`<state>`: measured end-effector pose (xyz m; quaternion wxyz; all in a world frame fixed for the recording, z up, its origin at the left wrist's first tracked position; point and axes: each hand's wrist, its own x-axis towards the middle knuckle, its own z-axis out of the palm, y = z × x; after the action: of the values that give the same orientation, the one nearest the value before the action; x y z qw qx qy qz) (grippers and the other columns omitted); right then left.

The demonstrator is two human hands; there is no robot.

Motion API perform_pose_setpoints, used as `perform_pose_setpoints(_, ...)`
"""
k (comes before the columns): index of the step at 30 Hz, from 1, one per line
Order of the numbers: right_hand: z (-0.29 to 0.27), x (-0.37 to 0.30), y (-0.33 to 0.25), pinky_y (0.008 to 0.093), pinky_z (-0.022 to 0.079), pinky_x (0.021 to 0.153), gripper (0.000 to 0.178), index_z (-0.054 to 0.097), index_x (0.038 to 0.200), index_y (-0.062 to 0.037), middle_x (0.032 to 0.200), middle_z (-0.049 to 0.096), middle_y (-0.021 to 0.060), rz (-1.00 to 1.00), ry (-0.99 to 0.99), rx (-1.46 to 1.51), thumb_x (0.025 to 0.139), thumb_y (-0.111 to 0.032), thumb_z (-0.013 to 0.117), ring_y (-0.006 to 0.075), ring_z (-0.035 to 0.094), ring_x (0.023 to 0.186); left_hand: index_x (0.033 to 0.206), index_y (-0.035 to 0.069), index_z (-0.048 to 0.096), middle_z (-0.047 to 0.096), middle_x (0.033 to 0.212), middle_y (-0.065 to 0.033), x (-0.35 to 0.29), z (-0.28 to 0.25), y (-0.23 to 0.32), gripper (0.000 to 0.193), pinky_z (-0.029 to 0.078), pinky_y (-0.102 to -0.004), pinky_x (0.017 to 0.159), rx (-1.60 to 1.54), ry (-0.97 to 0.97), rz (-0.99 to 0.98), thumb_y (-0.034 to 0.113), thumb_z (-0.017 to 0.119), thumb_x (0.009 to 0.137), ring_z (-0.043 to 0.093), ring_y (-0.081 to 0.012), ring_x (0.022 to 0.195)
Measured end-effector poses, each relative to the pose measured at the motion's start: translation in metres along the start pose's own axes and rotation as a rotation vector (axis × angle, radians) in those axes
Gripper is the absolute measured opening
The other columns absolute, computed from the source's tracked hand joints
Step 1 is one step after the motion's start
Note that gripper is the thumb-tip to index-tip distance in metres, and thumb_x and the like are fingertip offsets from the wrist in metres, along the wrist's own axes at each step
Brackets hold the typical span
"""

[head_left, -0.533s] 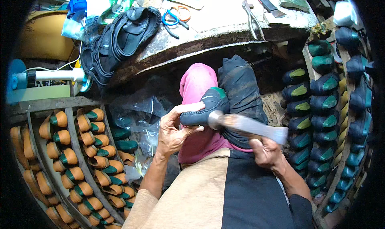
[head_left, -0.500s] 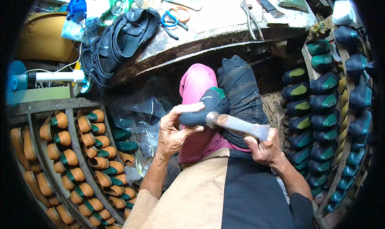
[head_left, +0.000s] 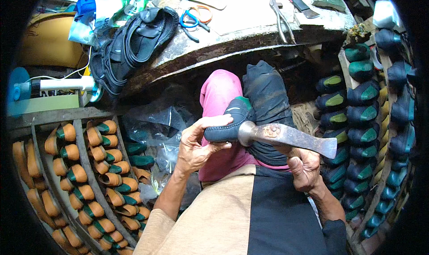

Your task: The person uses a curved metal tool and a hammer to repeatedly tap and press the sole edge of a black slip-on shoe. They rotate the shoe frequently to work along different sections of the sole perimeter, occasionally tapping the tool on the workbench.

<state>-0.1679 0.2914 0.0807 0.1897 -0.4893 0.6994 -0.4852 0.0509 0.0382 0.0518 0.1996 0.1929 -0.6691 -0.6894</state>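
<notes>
A dark shoe upper on a green last (head_left: 230, 121) rests against my pink-covered knee. My left hand (head_left: 199, 141) grips it, thumb and fingers on opposite sides of its near end. In my right hand (head_left: 304, 168) is a hammer (head_left: 290, 138), its handle mostly hidden behind the metal head. The round face of the hammer touches or nearly touches the right side of the shoe; I cannot tell which. Its flat, flared end points to the right, over my right hand.
A worktable (head_left: 250, 36) ahead holds pincers (head_left: 281, 20), scissors (head_left: 195, 17), a red-handled knife (head_left: 299, 2) and black straps or shoe parts (head_left: 138, 45). Racks of orange shoes (head_left: 80, 177) stand at left. Racks of dark shoes on green lasts (head_left: 362, 136) stand at right.
The hammer has turned and come nearer, so its head looks larger and reaches farther right. My left hand and the shoe have shifted slightly right.
</notes>
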Motion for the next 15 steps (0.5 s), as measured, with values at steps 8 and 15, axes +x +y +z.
perform_pose_setpoints(8,-0.016,0.003,-0.014,0.0455,0.059,0.098,0.048,0.078,0.131,0.0072,0.115,0.081,0.0251,0.223,-0.156,0.218,0.113,-0.035,0.065,0.038,0.08,0.109,0.135,0.005,0.077,0.079,0.138,-0.0128,0.006,0.011,0.002,0.057,0.056,-0.0399,0.116,0.02,-0.01,0.008,0.003,0.099,0.083,0.074,-0.0236,0.131)
perform_pose_setpoints(15,-0.038,0.001,-0.01,0.0444,0.058,0.067,0.042,0.079,0.124,0.006,0.083,0.076,0.0209,0.189,-0.056,-0.164,0.112,-0.031,0.065,0.035,0.076,0.069,0.131,0.006,0.077,0.079,0.128,-0.011,0.03,0.037,0.006,0.053,0.055,-0.0409,0.112,0.152,-0.066,0.121,0.006,0.1,0.083,0.074,-0.0258,0.123)
